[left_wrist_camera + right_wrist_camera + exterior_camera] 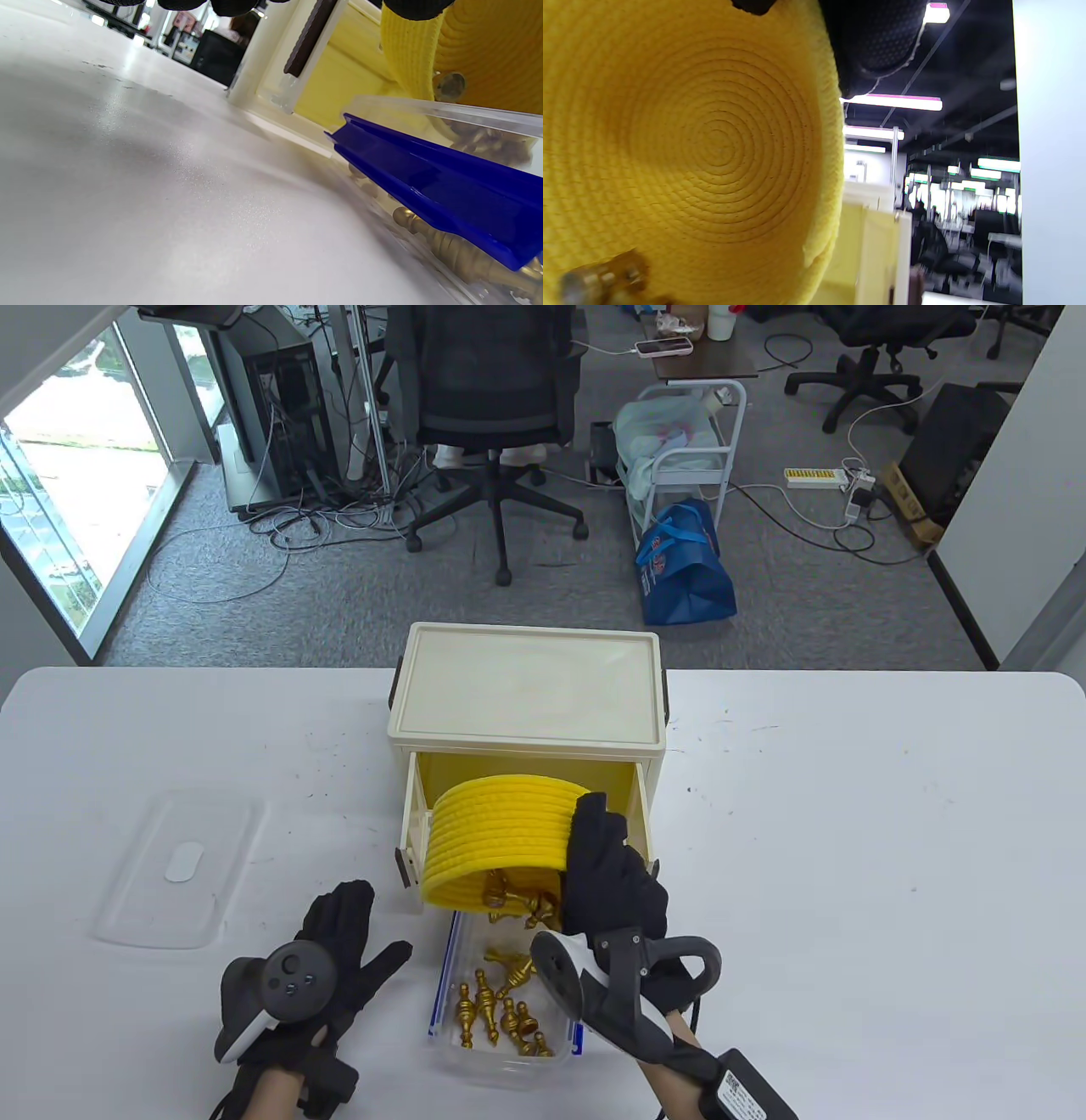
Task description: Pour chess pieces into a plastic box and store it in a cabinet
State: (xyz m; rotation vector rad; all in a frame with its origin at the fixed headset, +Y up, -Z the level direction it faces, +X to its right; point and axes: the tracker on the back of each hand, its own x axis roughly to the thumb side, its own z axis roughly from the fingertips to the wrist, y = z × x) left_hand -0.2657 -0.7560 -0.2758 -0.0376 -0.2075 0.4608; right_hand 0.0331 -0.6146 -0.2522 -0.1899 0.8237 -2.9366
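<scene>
On the white surface (848, 857) stands a cream cabinet (526, 687), its front open. The right hand (611, 874) grips a yellow woven basket (501, 831), tipped over the clear plastic box (501, 1010); gold chess pieces (501, 1010) lie inside. The left hand (322, 976) rests flat, fingers straight

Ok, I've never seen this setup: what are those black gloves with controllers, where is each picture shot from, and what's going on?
Those are a person's hands in sensor gloves, a tracker strapped on each. One camera looks down at the table; two sit on the wrists. The right hand grips a yellow woven basket, tipped so golden chess pieces spill into a clear plastic box. The left hand rests open beside the box. The box's lid lies at left; the cream cabinet stands open behind.
</scene>
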